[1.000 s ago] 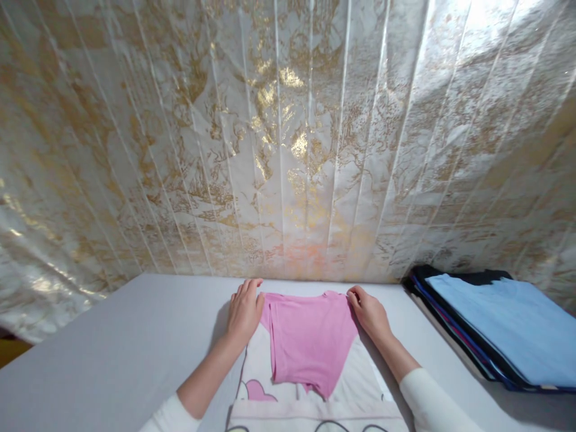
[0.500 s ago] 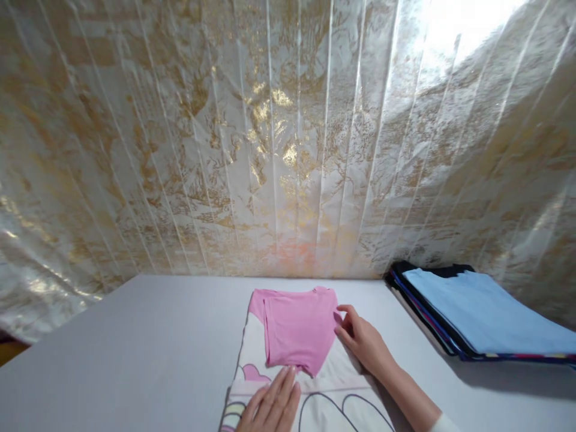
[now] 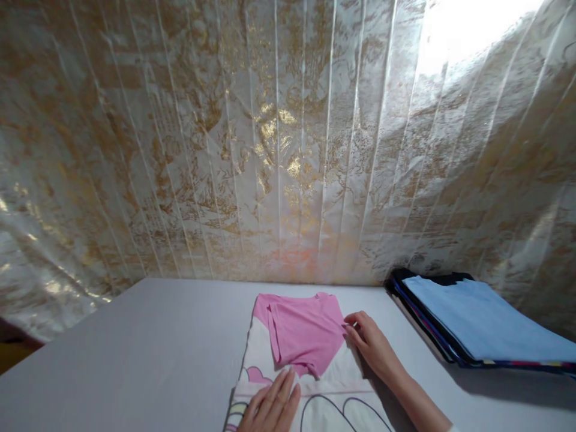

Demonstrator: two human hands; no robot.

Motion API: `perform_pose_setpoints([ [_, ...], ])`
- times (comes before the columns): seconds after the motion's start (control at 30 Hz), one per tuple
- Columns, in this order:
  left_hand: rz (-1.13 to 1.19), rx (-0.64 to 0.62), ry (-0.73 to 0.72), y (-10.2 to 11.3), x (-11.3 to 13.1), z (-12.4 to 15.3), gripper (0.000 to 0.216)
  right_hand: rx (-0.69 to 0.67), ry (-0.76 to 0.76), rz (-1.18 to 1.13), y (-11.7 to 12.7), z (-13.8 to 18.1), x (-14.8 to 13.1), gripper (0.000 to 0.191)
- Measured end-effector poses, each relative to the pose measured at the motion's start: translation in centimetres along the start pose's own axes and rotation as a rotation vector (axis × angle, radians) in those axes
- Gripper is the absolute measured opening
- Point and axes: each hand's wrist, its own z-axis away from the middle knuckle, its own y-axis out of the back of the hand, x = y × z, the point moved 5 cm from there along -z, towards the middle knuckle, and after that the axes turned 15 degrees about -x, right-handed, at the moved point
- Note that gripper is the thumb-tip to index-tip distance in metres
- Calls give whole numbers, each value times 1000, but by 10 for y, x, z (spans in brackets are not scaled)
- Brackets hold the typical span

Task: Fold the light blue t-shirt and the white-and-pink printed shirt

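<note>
A white and pink T-shirt (image 3: 310, 330) with a printed cartoon outline lies partly folded on the table, its pink sleeve laid across the top. My left hand (image 3: 272, 403) rests flat on the white part, just below the sleeve's lower edge, fingers stretched out. At the right side of the pink cloth, my right hand (image 3: 371, 345) pinches the shirt's edge between thumb and fingertips. The lower end of the shirt runs out of view at the bottom.
To the right, a stack of folded clothes (image 3: 490, 324) has a light blue piece on top and darker ones below. The white table (image 3: 148, 360) ends at a shiny silver and gold sheet (image 3: 252, 150) hanging behind it.
My right hand has moved slightly right, drawing the pink cloth's right edge outward with it. My left hand stays on the shirt. The view has shifted a little.
</note>
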Motion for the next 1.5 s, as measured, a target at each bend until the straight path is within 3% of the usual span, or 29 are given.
perform_pose_setpoints([
  [0.07, 164, -65, 87, 21, -12, -8, 45, 8, 30, -24, 6, -7, -1, 17],
  [0.2, 375, -169, 454, 58, -56, -40, 17, -19, 65, -67, 11, -39, 3, 21],
  [0.3, 337, -253, 607, 60, -88, -71, 13, -57, 52, -95, 6, -70, 14, 23],
  [0.4, 294, -282, 702, 43, -114, -96, 17, -96, 42, -102, -3, -93, 25, 23],
  [0.57, 269, -313, 740, 18, -125, -117, 16, -163, 44, -108, -12, -104, 37, 25],
  [0.77, 241, -352, 733, 18, -125, -120, 19, -276, 86, -116, -13, -107, 33, 17],
  [1.27, 232, -302, 758, 23, -126, -118, 22, -219, 30, -225, -7, -105, 33, 28],
  [1.5, 304, -288, 743, 10, -125, -118, 14, -209, 23, -204, -10, -104, 32, 25],
])
